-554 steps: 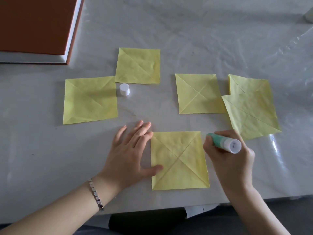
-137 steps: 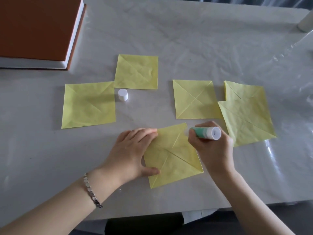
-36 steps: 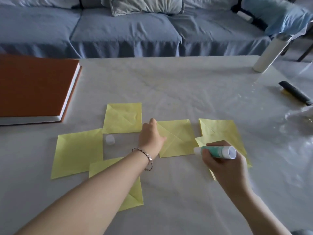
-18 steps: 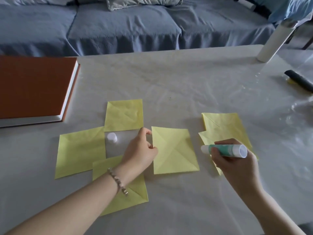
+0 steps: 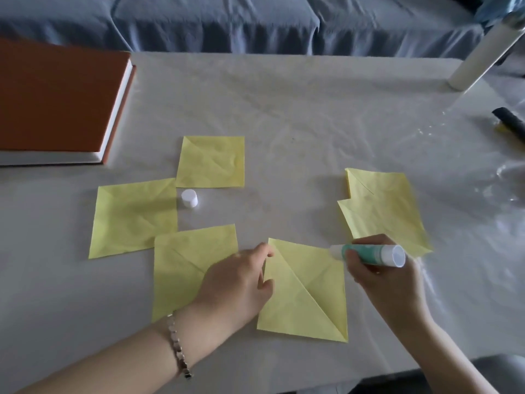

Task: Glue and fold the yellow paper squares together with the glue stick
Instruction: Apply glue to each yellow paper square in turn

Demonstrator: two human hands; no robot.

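At yellow square corner: glue stick, perhaps touching; label unreadable.

Illumination is dim, soft and bluish. Light arrives from the right side of the table: the clear film at the right edge shows specular glare, and the left hand casts a soft shadow leftward onto the yellow square beneath it. Focus is soft overall. The overlapped squares smear at their near corner. The white cylinder at the far right corner leans from wide-angle distortion.
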